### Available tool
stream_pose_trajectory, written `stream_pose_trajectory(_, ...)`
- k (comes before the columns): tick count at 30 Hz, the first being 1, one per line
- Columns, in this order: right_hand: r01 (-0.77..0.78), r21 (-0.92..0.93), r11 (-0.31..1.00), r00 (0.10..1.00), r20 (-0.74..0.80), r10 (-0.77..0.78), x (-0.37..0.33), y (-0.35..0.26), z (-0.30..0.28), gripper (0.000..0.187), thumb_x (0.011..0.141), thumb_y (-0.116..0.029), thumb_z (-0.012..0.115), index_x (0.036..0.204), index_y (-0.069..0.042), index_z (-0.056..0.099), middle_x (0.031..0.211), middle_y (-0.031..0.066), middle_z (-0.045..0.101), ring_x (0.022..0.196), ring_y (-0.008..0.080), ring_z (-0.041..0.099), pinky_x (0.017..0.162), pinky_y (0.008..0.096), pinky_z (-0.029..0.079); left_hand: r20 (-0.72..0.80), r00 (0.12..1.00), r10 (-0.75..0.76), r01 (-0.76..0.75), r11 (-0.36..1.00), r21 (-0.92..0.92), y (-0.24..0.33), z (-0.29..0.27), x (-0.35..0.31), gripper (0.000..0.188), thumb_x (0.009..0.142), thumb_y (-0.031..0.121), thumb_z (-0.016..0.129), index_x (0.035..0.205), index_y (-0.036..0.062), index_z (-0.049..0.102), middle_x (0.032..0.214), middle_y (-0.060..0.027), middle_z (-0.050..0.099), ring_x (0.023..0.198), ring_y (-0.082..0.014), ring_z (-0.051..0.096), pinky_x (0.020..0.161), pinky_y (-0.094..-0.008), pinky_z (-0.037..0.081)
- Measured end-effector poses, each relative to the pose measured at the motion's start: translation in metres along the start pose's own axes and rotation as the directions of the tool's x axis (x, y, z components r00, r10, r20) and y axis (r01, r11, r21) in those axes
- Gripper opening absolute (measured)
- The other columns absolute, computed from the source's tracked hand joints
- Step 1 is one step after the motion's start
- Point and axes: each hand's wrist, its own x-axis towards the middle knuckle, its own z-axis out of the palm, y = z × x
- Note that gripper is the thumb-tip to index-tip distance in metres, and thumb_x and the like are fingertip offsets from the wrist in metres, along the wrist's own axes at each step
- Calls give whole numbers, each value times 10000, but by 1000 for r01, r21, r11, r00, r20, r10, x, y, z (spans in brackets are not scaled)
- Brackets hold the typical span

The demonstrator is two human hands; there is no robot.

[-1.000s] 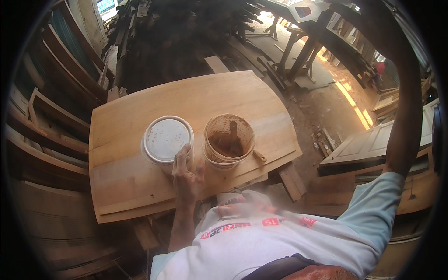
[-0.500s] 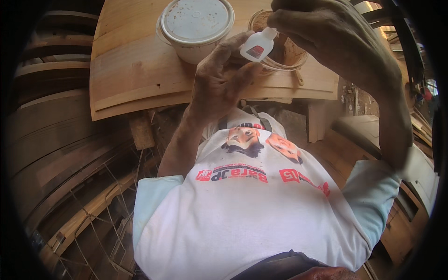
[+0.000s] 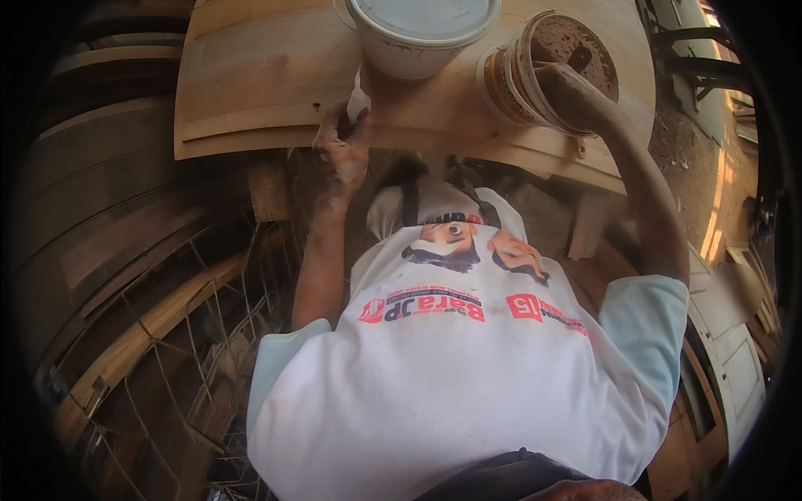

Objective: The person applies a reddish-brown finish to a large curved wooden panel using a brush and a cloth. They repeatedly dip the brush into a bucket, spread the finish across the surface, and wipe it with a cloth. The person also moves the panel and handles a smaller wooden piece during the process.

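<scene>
My left hand (image 3: 341, 154) is closed around a small white squeeze bottle (image 3: 359, 102), held upright with its narrow nozzle up, at the near edge of the wooden board. To the right, my right hand (image 3: 578, 98) reaches over the near rim of an open plastic tub (image 3: 493, 83). Its fingers are curled inside the tub, and whatever they grip is hidden. Brown paste coats the tub's inner wall, and a dark flat piece, perhaps a blade (image 3: 579, 58), shows beyond the fingers. Between the hands, farther back, stands a white bucket (image 3: 409, 63) with its lid on.
The wide wooden board (image 3: 251, 92) forms the work surface, with a stepped near edge. A wire rack (image 3: 159, 351) and stacked timber (image 3: 100, 209) lie to my left. A wooden leg (image 3: 269, 190) stands under the board. A pale panelled door (image 3: 735, 367) leans at the right.
My left hand has carried the bottle left, away from the tub. My right hand has left the bottle's top and dropped into the tub. The view has shifted, and the tub's side now shows.
</scene>
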Motion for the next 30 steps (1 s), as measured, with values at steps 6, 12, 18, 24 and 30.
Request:
stream_pose_trajectory(6, -2, -445, 896, 936, 314, 158, 24, -20, 2, 546, 938, -123, 649, 1442, 9, 486, 1479, 200, 489, 1394, 337, 455, 1201, 388, 336, -50, 986, 160, -144, 962, 233, -39, 23, -5, 208, 902, 111, 739, 1100, 49, 713, 1002, -158, 649, 877, -285, 661, 743, -398, 550)
stream_pose_trajectory(12, 111, -589, 801, 985, 174, -8, 0, 2, 13, 574, 940, -137, 659, 1461, 12, 470, 1507, 210, 467, 1425, 362, 422, 1228, 392, 316, -158, 984, 79, -55, 988, 147, -49, 34, 4, 195, 904, 143, 747, 1064, 41, 703, 922, -158, 654, 858, -335, 649, 767, -443, 530)
stream_pose_trajectory(18, 154, -431, 889, 967, 252, -45, 24, 17, 13, 583, 923, -146, 672, 1448, 18, 478, 1476, 221, 486, 1388, 378, 448, 1198, 405, 345, -201, 950, 238, -134, 894, 427, -57, 21, 27, 175, 903, 148, 739, 1037, 39, 712, 851, -157, 650, 859, -354, 652, 780, -452, 522)
stream_pose_trajectory(24, 113, -375, 920, 951, 308, 9, 24, 26, 8, 593, 905, -155, 685, 1434, 23, 486, 1444, 231, 505, 1352, 395, 473, 1168, 418, 373, -254, 967, -10, 119, 900, 419, -46, 27, 39, 305, 909, 284, 759, 1090, 41, 730, 1014, -178, 695, 956, -359, 686, 841, -467, 539)
stream_pose_trajectory(30, 14, -248, 969, 955, 291, 60, 31, 25, 13, 572, 892, -154, 685, 1410, 11, 507, 1412, 235, 531, 1324, 372, 502, 1156, 421, 383, -206, 978, 8, 76, 915, 396, -44, 25, 41, 313, 882, 243, 750, 1120, 42, 720, 1050, -144, 676, 975, -317, 664, 881, -446, 529)
